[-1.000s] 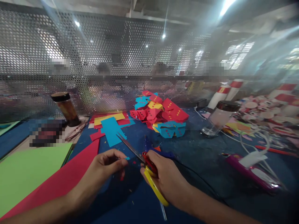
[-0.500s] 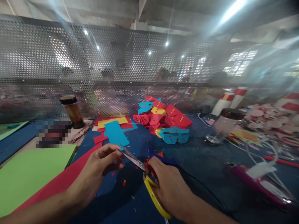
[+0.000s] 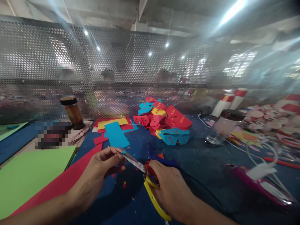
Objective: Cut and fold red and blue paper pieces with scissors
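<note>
My right hand point(image 3: 170, 182) grips a pair of scissors point(image 3: 138, 165) with yellow and red handles, its blades pointing up and left. At the blade tips, my left hand point(image 3: 106, 161) has thumb and forefinger pinched together; what lies between them is too small to make out. A tiny blue scrap point(image 3: 123, 152) shows by the tips. Just beyond the left hand lies a blue paper strip point(image 3: 116, 134) on red and yellow sheets. Folded paper pieces point(image 3: 161, 117) in red, blue and yellow, dotted in contrasting colours, form a pile farther back.
Left, a dark-lidded jar point(image 3: 72, 112) stands near a green sheet point(image 3: 35, 178) and a red sheet point(image 3: 63, 184). Right are a clear jar point(image 3: 223, 128), a purple device point(image 3: 264, 184) with cables, and paper cones point(image 3: 226, 103). A perforated metal screen point(image 3: 117, 62) bounds the table's back, with people beyond.
The scissor blades look nearly closed in both frames, shifted very slightly. A tiny blue scrap now shows by the blade tips. Both hands stay in almost the same place.
</note>
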Demonstrator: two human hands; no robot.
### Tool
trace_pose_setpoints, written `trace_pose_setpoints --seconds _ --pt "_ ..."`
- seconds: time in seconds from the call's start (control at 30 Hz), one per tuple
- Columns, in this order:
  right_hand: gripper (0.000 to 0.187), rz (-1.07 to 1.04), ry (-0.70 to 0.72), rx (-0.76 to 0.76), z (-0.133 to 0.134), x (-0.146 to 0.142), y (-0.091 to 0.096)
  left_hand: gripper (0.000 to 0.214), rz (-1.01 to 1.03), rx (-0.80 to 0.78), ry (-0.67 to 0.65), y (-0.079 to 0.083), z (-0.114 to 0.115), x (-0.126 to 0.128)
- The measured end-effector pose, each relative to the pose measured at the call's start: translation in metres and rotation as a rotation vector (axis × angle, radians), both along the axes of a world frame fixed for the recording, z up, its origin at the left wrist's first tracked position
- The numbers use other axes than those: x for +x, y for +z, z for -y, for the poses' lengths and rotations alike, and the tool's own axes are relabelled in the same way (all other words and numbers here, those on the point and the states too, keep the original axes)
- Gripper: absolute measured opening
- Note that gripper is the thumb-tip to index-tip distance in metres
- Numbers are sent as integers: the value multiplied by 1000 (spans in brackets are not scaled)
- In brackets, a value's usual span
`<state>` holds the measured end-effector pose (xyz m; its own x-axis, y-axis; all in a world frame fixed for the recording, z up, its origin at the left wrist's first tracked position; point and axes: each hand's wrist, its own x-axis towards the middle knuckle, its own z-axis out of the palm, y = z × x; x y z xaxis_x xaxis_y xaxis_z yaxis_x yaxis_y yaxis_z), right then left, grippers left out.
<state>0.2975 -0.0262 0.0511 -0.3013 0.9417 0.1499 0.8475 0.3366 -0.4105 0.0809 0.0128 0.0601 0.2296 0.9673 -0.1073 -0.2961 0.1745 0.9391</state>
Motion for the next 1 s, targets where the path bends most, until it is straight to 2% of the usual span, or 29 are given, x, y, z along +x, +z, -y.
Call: trace_pose_setpoints --seconds 0.87,1.0 --pt "6 33 -12 53 0 2 -4 20 -12 -8 -8 -6 -1 -1" --pt "7 35 -17 23 0 2 -3 20 -18 -1 -5 -6 -1 -1"
